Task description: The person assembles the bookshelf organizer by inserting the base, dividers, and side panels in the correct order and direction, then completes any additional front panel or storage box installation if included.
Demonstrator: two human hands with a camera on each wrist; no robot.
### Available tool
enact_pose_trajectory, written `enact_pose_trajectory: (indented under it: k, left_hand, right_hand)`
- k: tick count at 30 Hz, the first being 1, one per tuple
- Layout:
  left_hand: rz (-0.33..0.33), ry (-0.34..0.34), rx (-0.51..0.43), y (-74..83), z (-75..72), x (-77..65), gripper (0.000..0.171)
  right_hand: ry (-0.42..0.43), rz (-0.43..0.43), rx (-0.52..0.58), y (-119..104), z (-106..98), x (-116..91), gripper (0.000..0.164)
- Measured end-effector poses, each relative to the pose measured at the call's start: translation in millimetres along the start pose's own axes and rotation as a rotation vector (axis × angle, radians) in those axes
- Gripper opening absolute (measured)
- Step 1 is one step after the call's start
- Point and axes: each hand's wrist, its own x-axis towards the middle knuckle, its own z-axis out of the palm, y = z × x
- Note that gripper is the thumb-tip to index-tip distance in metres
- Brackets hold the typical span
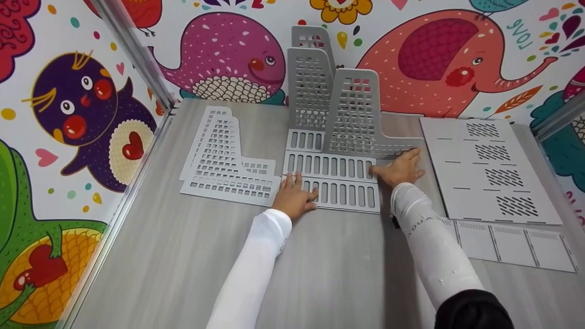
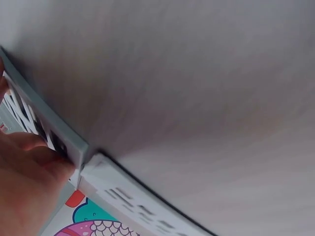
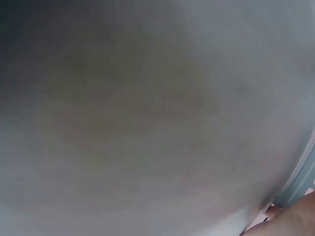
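Slotted base [image 1: 338, 167] btwn flat perf. panels [image 1: 224, 164] & sheet [image 1: 470, 171]

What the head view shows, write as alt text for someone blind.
A human left grip and right grip touch a slotted base, perforated panels standing upright toward its back. Flat panels lie either side on the table; cartoon animals cover the walls.
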Motion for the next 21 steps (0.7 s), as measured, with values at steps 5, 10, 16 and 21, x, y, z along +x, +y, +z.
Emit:
enact_pose_trajectory:
  k: [5, 10, 16, 21]
  left_hand:
    - [-0.001, -0.006, 0.002, 0.4, 0.0, 0.7, 0.050]
    - [0.004, -0.004, -0.002, -0.1, -2.7, 0.3, 0.051]
    - [-0.002, -0.005, -0.010, -0.5, -3.7, -3.3, 0.051]
    - [0.009, -0.008, 0.008, 1.4, -3.9, -2.3, 0.051]
  right_hand:
    - [0.032, 0.006, 0.009, 0, 1, -2, 0.143]
    - [0.096, -0.008, 0.031, -5, 4, -4, 0.137]
    - [0.114, -0.030, 0.035, -11, 8, -8, 0.125]
    - [0.111, -0.016, 0.054, -11, 7, -11, 0.119]
